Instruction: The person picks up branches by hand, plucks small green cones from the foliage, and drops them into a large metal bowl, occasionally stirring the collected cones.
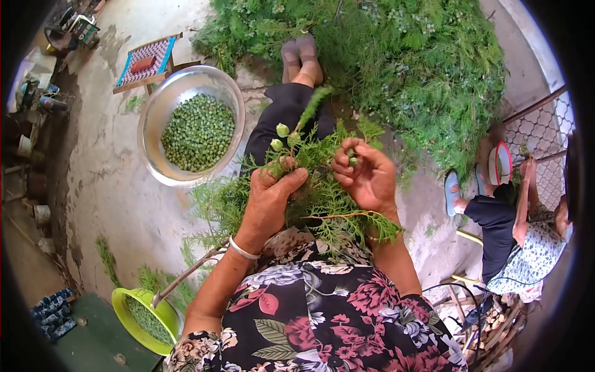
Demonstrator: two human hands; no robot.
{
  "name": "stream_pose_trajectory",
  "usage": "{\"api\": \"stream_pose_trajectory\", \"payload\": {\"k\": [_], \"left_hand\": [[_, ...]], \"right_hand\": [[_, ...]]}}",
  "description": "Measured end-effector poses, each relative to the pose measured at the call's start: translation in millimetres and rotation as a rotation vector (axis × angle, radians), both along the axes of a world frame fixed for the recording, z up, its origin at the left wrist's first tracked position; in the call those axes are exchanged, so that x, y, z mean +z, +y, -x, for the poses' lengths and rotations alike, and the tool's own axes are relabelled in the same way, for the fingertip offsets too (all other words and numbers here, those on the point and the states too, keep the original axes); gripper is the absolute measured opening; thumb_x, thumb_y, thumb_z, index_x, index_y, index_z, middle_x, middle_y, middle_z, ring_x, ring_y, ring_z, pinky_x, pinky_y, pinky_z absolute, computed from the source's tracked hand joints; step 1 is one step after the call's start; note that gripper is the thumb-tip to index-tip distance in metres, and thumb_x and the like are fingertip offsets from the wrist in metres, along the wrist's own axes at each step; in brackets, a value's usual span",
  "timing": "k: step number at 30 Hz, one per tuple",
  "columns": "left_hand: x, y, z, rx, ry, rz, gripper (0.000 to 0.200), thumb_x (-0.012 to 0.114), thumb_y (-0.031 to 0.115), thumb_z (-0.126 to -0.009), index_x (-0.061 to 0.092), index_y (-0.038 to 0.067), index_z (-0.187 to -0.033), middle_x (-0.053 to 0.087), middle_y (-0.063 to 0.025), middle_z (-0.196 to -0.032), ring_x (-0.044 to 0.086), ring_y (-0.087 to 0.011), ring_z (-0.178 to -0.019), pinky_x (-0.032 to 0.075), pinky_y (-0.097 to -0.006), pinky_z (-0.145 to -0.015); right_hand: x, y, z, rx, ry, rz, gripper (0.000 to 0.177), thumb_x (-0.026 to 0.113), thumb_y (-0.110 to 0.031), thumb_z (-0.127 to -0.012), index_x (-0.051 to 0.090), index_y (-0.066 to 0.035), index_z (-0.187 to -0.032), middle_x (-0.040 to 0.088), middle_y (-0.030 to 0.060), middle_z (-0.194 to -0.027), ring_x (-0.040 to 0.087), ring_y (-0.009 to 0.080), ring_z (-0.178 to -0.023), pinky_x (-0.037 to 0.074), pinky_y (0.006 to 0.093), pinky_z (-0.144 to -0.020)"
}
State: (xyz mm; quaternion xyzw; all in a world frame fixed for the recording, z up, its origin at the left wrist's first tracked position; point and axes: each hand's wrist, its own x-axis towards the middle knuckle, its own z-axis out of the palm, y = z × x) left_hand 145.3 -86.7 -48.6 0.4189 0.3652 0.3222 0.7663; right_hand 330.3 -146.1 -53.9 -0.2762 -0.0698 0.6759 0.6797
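"Checking the left hand (269, 192): what's it got, and why there?"

"Thumb and fingers closed on the stem of a leafy branch (338, 226). Rest of the branch fans out between the forearms, in front of the floral shirt (297, 328). Gripping near the tip probably stops it swinging. Also leaves two pale cones (282, 130) uncovered, just past the knuckles."

"Right hand (365, 173)?"

"Near the left, other side of the stem. Fingers curled in on a small green cone (352, 160). Could be two, can't tell, fingers hide most of it. Close spacing looks deliberate: short travel between stem and fingertips."

"Where's the bulk?"

"Loose cones (198, 133) in the steel basin (155, 108), heaped on its floor, well below the rim. Basin's on the concrete (124, 217), left of the legs. I'd guess it's there for arm's reach. High wall should stop strays rolling out."

"Other stuff?"

"Woven stool (162, 56) just beyond the basin's rim, red block (143, 64) mid-seat, clear of the corners, so unlikely to slide off. Lime bowl (119, 304) shows against the green board's (87, 335) right edge, holding more green bits. Big branch pile (421, 80) past the feet, likely to keep the basin side free."
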Motion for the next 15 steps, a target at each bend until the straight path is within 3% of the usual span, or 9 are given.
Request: {"api": "stream_pose_trajectory", "payload": {"k": [5,6,7,9,10,13,15], "left_hand": [[-6.0,-1.9,-1.8,-0.043,-0.005,-0.091,0.022,0.056,0.02,-0.092,0.063,0.002,-0.082,0.056,0.0034,-0.068,0.048,-0.0041,-0.061,0.039,-0.0213,-0.053],[-0.6,-2.8,-1.3,-0.058,0.04,-0.072,0.023,0.055,0.021,-0.092,0.063,0.002,-0.082,0.055,0.0029,-0.068,0.048,-0.0047,-0.061,0.039,-0.0214,-0.053],[3.9,-4.0,-1.1,-0.072,0.085,-0.053,0.024,0.054,0.022,-0.093,0.063,0.003,-0.082,0.055,0.0024,-0.068,0.048,-0.0052,-0.061,0.04,-0.0215,-0.054],[9.4,-7.0,-2.7,-0.068,0.032,0.004,0.024,0.055,0.023,-0.093,0.063,0.003,-0.081,0.055,0.0023,-0.068,0.047,-0.0051,-0.06,0.04,-0.0214,-0.053],[10.5,-8.0,-2.8,-0.06,-0.019,0.064,0.024,0.055,0.023,-0.092,0.063,0.004,-0.08,0.055,0.0023,-0.069,0.047,-0.0049,-0.059,0.04,-0.0212,-0.053],[5.5,-6.4,4.9,-0.094,0.046,0.059,0.024,0.056,0.023,-0.092,0.063,0.004,-0.08,0.056,0.002,-0.07,0.048,-0.0043,-0.06,0.04,-0.0207,-0.053],[4.1,-6.0,5.4,-0.075,0.004,0.096,0.024,0.057,0.024,-0.091,0.063,0.004,-0.079,0.057,0.0021,-0.071,0.048,-0.004,-0.059,0.04,-0.0205,-0.052]], "right_hand": [[14.6,-0.4,-1.5,-0.07,-0.003,0.086,0.016,0.058,-0.019,-0.091,0.054,-0.003,-0.09,0.055,0.0098,-0.077,0.045,0.01,-0.06,0.031,0.0181,-0.044],[12.5,2.6,2.0,-0.082,-0.177,0.117,0.014,0.058,-0.016,-0.091,0.056,-0.003,-0.088,0.055,0.0062,-0.073,0.044,0.0069,-0.055,0.026,0.0163,-0.041],[13.7,4.6,5.7,-0.086,-0.177,0.115,0.014,0.058,-0.016,-0.091,0.056,-0.003,-0.088,0.055,0.0062,-0.073,0.044,0.0069,-0.055,0.026,0.0163,-0.041],[16.6,8.6,12.9,0.068,-0.444,0.118,0.012,0.058,-0.014,-0.091,0.059,-0.002,-0.092,0.054,0.001,-0.068,0.041,0.0044,-0.051,0.027,0.0171,-0.041],[11.0,9.3,16.3,0.058,-0.46,0.039,0.015,0.06,-0.014,-0.09,0.062,-0.001,-0.097,0.054,-0.0016,-0.067,0.04,0.0027,-0.05,0.027,0.0178,-0.041],[21.9,4.2,26.8,0.056,-0.648,0.106,0.017,0.061,-0.013,-0.089,0.064,0.0,-0.099,0.055,-0.0025,-0.067,0.041,0.0018,-0.049,0.027,0.0179,-0.042],[25.4,2.5,22.5,0.119,-0.636,0.101,0.016,0.061,-0.013,-0.089,0.064,0.001,-0.096,0.056,-0.0027,-0.067,0.042,0.0017,-0.049,0.028,0.0178,-0.043]]}}
